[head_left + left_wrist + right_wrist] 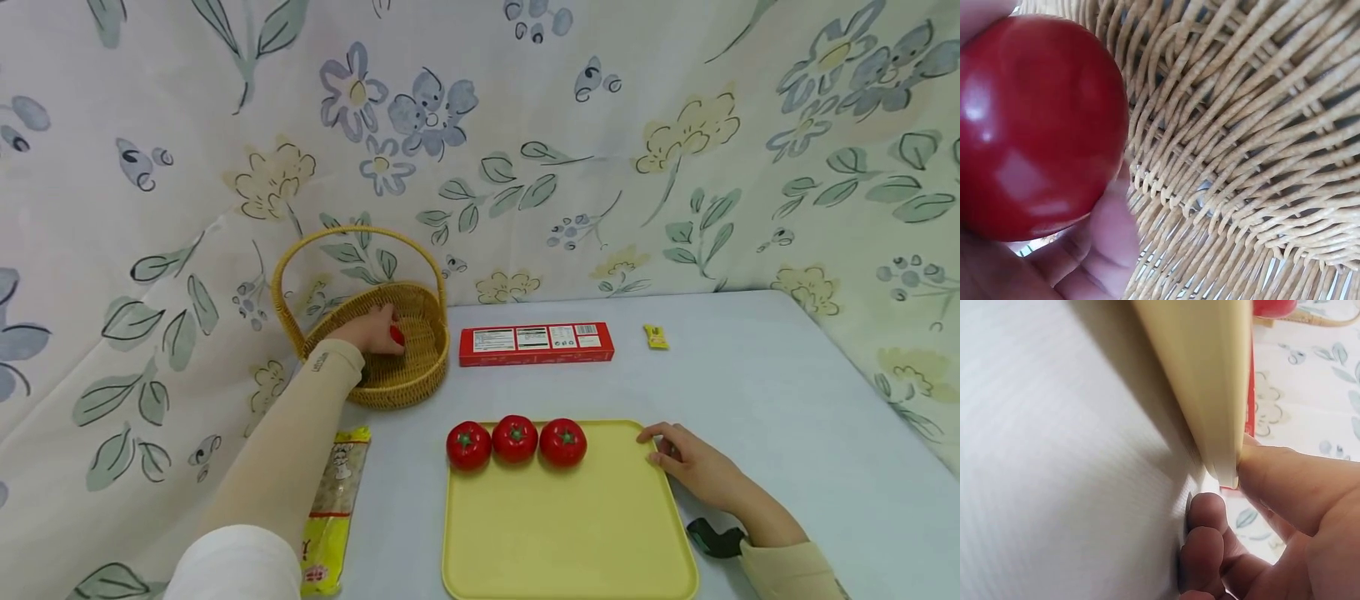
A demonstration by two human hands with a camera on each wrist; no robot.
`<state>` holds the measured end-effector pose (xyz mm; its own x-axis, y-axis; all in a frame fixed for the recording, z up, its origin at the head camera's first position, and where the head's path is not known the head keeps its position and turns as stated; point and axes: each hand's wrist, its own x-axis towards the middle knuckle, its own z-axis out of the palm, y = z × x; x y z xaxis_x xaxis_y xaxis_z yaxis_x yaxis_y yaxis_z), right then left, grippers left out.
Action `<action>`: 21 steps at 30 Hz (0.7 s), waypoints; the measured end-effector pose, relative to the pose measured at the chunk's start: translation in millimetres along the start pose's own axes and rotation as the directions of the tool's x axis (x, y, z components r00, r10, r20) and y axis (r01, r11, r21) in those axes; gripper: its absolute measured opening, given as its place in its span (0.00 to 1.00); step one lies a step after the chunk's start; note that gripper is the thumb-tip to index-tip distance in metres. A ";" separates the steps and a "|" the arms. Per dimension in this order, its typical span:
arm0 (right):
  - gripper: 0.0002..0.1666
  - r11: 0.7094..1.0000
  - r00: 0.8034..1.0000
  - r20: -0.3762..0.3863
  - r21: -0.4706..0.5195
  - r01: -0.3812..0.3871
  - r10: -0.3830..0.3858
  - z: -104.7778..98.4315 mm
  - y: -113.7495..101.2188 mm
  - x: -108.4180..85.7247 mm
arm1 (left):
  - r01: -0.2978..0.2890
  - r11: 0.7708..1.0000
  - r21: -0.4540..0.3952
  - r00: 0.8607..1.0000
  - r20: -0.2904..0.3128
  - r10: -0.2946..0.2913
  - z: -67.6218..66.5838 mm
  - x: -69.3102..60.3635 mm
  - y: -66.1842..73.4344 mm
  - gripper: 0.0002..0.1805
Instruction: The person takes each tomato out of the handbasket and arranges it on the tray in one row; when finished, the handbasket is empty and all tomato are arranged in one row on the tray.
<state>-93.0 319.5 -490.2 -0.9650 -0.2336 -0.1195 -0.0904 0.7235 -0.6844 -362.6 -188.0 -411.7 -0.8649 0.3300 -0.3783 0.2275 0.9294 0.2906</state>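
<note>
Inside the wicker basket [397, 396] at the back left, my left hand [372, 329] grips a red tomato [1041, 125]. Its fingers curl around the smooth fruit in the left wrist view, with woven wicker close beside it. My right hand [697, 467] rests at the far right corner of the yellow tray [570, 533]. In the right wrist view the thumb [1291, 481] touches the tray's rim, while other fingers lie loosely bent beside the table surface. Three tomatoes [515, 439] stand in a row along the tray's far edge.
A red box [536, 344] lies behind the tray, with a small yellow packet [656, 337] to its right. Under my left forearm is a yellow-ended food bag [337, 492]. A black object [716, 539] lies near my right wrist. A floral curtain [480, 150] hangs behind the table.
</note>
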 end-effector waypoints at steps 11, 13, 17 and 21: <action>0.14 1.000 1.000 0.004 0.000 -0.001 0.001 0.2 -2.2 -0.9 | -0.026 0.998 -0.061 0.994 -0.106 0.019 -4.4 -6.5 -0.4 0.51; 0.14 1.000 1.000 0.005 0.000 0.001 -0.001 0.0 -2.5 -0.8 | -0.043 0.996 -0.082 0.992 -0.120 0.033 -6.3 -9.7 2.3 0.48; 0.14 1.000 1.000 -0.002 -0.002 0.018 -0.018 -0.3 -1.9 -0.6 | -0.084 0.989 -0.121 0.990 -0.120 0.069 -12.5 -18.9 12.2 0.43; 0.14 1.000 1.000 -0.005 -0.002 0.026 -0.026 0.3 -0.7 -0.7 | -0.099 0.982 -0.159 0.990 -0.119 0.081 -17.3 -31.2 27.2 0.41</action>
<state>-92.2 319.0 -489.9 -0.9637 -0.2485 -0.0980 -0.1156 0.7188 -0.6855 -337.1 -175.9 -376.8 -0.8907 0.3820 -0.2464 0.2384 0.8540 0.4624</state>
